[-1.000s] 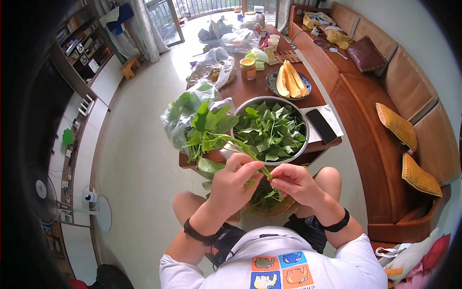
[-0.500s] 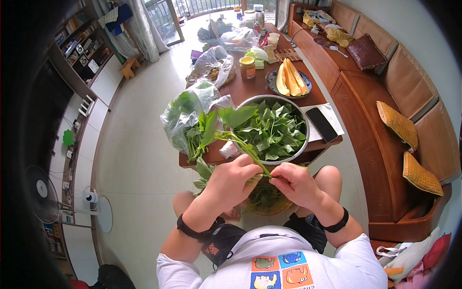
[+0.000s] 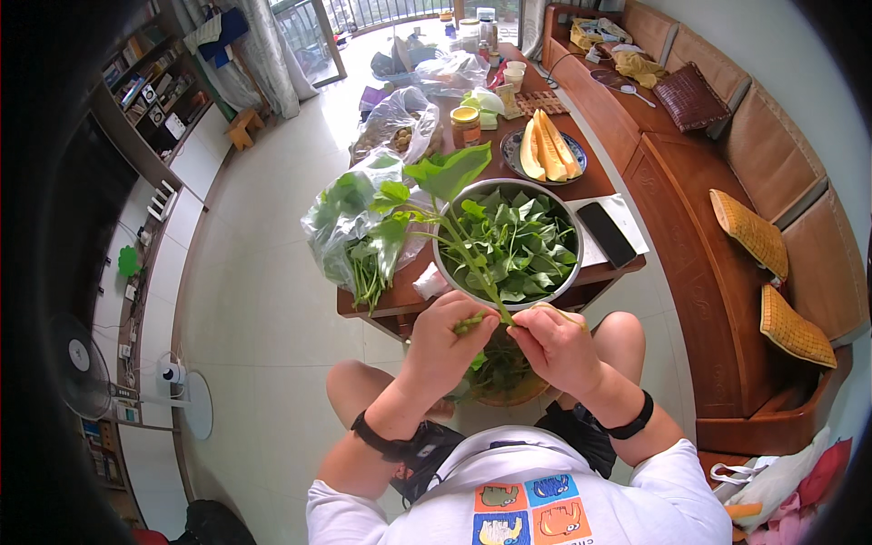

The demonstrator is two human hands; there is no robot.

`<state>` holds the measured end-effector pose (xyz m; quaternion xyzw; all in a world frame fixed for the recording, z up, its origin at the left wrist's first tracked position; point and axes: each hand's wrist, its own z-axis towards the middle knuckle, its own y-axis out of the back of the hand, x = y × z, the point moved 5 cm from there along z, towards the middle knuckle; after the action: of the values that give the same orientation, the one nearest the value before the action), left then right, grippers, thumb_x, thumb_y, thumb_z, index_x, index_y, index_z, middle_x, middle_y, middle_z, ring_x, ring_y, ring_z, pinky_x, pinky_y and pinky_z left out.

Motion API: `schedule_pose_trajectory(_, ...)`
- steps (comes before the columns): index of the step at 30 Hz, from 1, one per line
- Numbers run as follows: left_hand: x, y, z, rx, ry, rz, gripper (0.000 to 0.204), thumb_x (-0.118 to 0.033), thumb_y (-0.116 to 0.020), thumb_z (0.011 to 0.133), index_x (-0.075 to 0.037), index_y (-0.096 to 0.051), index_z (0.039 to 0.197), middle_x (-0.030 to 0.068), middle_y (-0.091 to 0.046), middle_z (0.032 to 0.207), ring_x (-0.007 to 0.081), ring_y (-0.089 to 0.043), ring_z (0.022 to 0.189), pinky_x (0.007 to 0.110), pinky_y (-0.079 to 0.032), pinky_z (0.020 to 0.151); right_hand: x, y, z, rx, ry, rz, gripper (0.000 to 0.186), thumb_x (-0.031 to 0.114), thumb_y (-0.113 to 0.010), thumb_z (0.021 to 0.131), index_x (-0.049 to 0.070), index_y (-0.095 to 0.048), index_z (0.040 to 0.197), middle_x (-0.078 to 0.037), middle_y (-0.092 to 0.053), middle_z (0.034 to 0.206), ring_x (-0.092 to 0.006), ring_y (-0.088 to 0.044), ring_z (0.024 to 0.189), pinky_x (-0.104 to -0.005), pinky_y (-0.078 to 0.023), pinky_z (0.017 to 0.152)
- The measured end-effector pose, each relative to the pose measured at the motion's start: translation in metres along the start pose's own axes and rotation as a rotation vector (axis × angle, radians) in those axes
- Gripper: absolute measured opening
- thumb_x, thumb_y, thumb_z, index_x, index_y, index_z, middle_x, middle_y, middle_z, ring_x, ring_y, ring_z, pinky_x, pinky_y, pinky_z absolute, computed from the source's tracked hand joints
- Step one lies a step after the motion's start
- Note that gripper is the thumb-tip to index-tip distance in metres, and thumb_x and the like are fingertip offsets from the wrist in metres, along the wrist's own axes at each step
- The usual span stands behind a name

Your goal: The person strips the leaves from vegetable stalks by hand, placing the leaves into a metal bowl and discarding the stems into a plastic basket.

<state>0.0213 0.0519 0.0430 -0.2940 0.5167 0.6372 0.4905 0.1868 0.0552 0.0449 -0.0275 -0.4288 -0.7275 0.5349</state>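
Observation:
My left hand [image 3: 447, 340] is closed around a leafy green stem [image 3: 472, 259], whose broad leaves stick up over the table. Fingertips of my right hand [image 3: 556, 347] pinch the stem's lower end, right beside the left thumb. A thin pale-green strand [image 3: 570, 317] loops over the right fingers. Just beyond my hands stands a metal bowl [image 3: 571, 272] heaped with green leaves [image 3: 522, 238]. Below my hands, between my knees, is a round brownish container [image 3: 513, 398] with greens in it, partly hidden by my hands.
At the table's left edge lies a clear plastic bag [image 3: 320, 213] with leafy stems [image 3: 370, 274] poking out. A phone [image 3: 607, 234], a plate of melon slices [image 3: 550, 150] and a jar [image 3: 466, 127] surround the bowl. A wooden sofa [image 3: 672, 300] runs along the right.
The held stem has swung more upright, its big leaf now higher. My left hand has shifted slightly, with a short green piece showing in its fingers. A strand now shows over my right hand.

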Motion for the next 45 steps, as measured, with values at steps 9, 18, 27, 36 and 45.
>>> schedule_pose_trajectory(9,0.016,-0.010,-0.008,-0.156,0.142,-0.243,0.011,-0.009,-0.066,0.091,0.002,-0.070,0.094,0.0004,-0.059,0.083,0.0059,-0.053,0.071,0.021,-0.042,0.061,0.002,-0.003,0.001,-0.054,-0.042,-0.006,0.014,0.006,-0.069,0.083,0.005,-0.058,0.091,-0.012,-0.063,0.079,-0.0313,-0.065,0.069,-0.0377,-0.052,0.057)
schedule_pose_trajectory(18,0.022,-0.008,-0.008,-0.103,0.172,-0.373,0.012,-0.008,-0.068,0.091,-0.001,-0.071,0.099,-0.0016,-0.060,0.082,0.0053,-0.053,0.073,0.021,-0.042,0.064,0.003,-0.002,0.003,-0.060,-0.026,0.023,0.014,0.006,-0.069,0.083,0.005,-0.058,0.092,-0.012,-0.063,0.080,-0.0314,-0.065,0.069,-0.0382,-0.052,0.057)
schedule_pose_trajectory(27,0.013,0.018,-0.007,-0.178,0.180,-0.568,0.012,-0.013,-0.058,0.098,-0.003,-0.063,0.103,-0.0002,-0.061,0.082,0.0013,-0.039,0.055,0.017,-0.028,0.048,-0.002,-0.007,-0.003,-0.039,-0.023,0.024,0.014,0.005,-0.070,0.082,0.003,-0.060,0.092,-0.013,-0.066,0.084,-0.0319,-0.066,0.072,-0.0376,-0.054,0.061)
schedule_pose_trajectory(36,0.005,0.100,-0.017,-0.533,0.053,-0.656,0.016,-0.020,-0.050,0.102,-0.005,-0.057,0.103,0.0104,-0.067,0.091,0.0048,-0.047,0.060,0.017,-0.032,0.047,-0.013,-0.004,-0.011,-0.008,-0.095,0.027,0.015,0.002,-0.070,0.080,0.002,-0.062,0.093,-0.014,-0.067,0.086,-0.0326,-0.067,0.074,-0.0375,-0.055,0.063)
schedule_pose_trajectory(45,0.007,0.176,-0.044,-0.771,-0.146,-0.677,0.016,-0.021,-0.051,0.101,-0.006,-0.056,0.105,0.0036,-0.053,0.074,0.0119,-0.054,0.081,0.024,-0.041,0.058,-0.042,-0.005,-0.025,0.009,-0.340,0.206,0.014,0.004,-0.068,0.085,0.000,-0.063,0.098,-0.011,-0.066,0.084,-0.0222,-0.064,0.065,-0.0299,-0.052,0.059)
